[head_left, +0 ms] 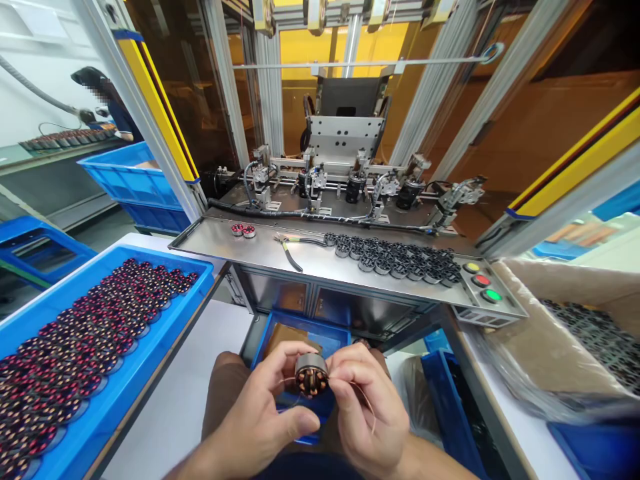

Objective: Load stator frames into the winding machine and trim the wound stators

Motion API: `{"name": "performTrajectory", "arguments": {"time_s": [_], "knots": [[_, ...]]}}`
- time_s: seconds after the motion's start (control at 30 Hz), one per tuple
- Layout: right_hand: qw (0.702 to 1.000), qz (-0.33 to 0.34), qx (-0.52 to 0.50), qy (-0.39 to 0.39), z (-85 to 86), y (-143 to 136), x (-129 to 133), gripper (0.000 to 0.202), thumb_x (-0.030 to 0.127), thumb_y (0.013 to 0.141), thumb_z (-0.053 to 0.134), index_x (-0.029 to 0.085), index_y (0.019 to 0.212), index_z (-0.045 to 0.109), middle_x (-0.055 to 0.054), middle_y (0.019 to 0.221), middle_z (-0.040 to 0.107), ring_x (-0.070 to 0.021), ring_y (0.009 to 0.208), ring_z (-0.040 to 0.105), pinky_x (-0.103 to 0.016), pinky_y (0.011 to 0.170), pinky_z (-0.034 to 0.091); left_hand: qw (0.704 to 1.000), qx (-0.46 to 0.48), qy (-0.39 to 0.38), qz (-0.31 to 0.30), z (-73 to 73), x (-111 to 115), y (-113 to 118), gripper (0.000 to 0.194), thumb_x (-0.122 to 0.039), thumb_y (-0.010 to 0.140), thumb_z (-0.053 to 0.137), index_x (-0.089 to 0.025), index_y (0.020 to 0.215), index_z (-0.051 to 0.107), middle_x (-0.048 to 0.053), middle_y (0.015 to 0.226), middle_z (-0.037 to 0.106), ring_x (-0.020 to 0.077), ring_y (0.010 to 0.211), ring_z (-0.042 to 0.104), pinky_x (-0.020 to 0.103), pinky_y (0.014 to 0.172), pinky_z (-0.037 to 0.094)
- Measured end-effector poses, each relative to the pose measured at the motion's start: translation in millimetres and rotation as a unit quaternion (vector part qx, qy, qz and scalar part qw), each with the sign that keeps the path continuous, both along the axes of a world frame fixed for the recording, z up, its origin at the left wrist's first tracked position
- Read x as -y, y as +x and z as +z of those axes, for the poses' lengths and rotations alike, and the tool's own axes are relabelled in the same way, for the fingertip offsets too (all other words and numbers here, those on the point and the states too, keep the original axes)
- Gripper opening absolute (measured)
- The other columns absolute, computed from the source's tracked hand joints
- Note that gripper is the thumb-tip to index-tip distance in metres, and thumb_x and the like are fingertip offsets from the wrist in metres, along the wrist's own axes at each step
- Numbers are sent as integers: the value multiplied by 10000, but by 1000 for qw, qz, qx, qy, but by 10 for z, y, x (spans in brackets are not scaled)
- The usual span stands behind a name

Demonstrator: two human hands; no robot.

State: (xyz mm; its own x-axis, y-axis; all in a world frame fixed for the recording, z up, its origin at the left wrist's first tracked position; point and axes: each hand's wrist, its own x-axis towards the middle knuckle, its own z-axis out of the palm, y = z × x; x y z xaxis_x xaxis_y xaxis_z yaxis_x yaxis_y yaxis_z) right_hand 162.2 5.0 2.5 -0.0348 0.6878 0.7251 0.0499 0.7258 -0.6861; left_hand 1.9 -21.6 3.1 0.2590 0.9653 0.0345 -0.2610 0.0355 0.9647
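Close to my lap, my left hand (273, 400) grips a wound motor stator (311, 375) with a grey metal outer ring and copper coils inside. Its fingers lie along the back of the ring, while the thumb stretches out below. At the stator's right side, my right hand (367, 403) pinches a thin copper wire (369, 400) between thumb and forefinger. The wire's loose end curves down over that hand. Another fine strand shows near the left fingers.
Diagonal cutters (290, 253) lie on the metal ledge, between two red-wound stators (243, 231) and several black-topped stators (395, 257). Coil machinery (345, 180) stands behind. On the left is a blue tray (200, 267) of wound stators; on the right, push buttons (481, 280) and a lined box (565, 273).
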Motion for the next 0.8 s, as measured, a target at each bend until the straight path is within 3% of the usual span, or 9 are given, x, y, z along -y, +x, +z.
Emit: {"name": "performTrajectory", "arguments": {"time_s": [0.1, 0.2, 0.33, 0.4, 0.5, 0.57, 0.7, 0.8], "knots": [[999, 14, 36, 10, 13, 56, -24, 126, 205, 974, 527, 183, 873, 598, -34, 738, 606, -139, 684, 594, -254, 600, 501, 998, 17, -15, -66, 8, -34, -67, 451, -509, 825, 693, -181, 1127, 623, 32, 868, 639, 135, 784, 612, 233, 736, 493], [997, 18, 71, 16, 53, 84, -12, 140, 202, 980, 514, 182, 868, 594, -30, 723, 602, -132, 668, 589, -241, 600, 504, 996, 48, -14, -72, -4, -48, -51, 370, -492, 875, 638, -174, 1064, 647, 26, 808, 647, 126, 745, 621, 232, 714, 493], [996, 1, 90, 20, 94, 96, 14, 118, 140, 960, 519, 183, 874, 588, -15, 692, 590, -126, 652, 566, -233, 600, 486, 993, 99, 15, -65, -52, -46, -8, 369, -430, 896, 634, -233, 1209, 632, 39, 865, 671, 142, 780, 654, 248, 719, 523], [996, -1, 87, 4, 104, 98, 23, 124, 113, 942, 524, 183, 863, 588, -15, 696, 591, -129, 660, 562, -241, 609, 480, 990, 125, 36, -59, -65, -40, -12, 377, -411, 894, 638, -278, 1247, 624, 60, 1021, 645, 155, 812, 665, 263, 701, 540], [996, 8, 77, -44, 126, 98, 28, 151, 111, 929, 530, 182, 809, 587, -11, 700, 582, -122, 653, 555, -240, 602, 467, 989, 132, 56, -37, -52, -26, -38, 248, -378, 870, 676, -279, 1095, 705, 67, 1221, 550, 181, 924, 665, 299, 765, 553], [995, 17, 66, -65, 151, 98, 24, 172, 131, 932, 536, 182, 775, 584, -7, 687, 569, -118, 635, 551, -236, 585, 461, 987, 139, 74, -15, -32, -14, -44, 169, -359, 828, 733, -256, 962, 725, 51, 1181, 583, 217, 1052, 647, 342, 912, 516], [996, 51, 68, -39, 203, 122, -7, 171, 182, 956, 531, 183, 798, 596, -20, 685, 589, -132, 623, 572, -250, 567, 482, 975, 207, 69, 25, -4, -9, -14, 324, -356, 707, 845, -291, 968, 665, 14, 1022, 676, 273, 1253, 569, 387, 1030, 448], [993, 63, 97, 17, 226, 164, -40, 154, 213, 976, 523, 179, 853, 609, -41, 709, 627, -139, 652, 612, -250, 590, 523, 980, 200, 6, 13, -19, -26, 15, 536, -461, 636, 867, -256, 1068, 624, 51, 1086, 662, 246, 1150, 621, 317, 924, 508]]}}
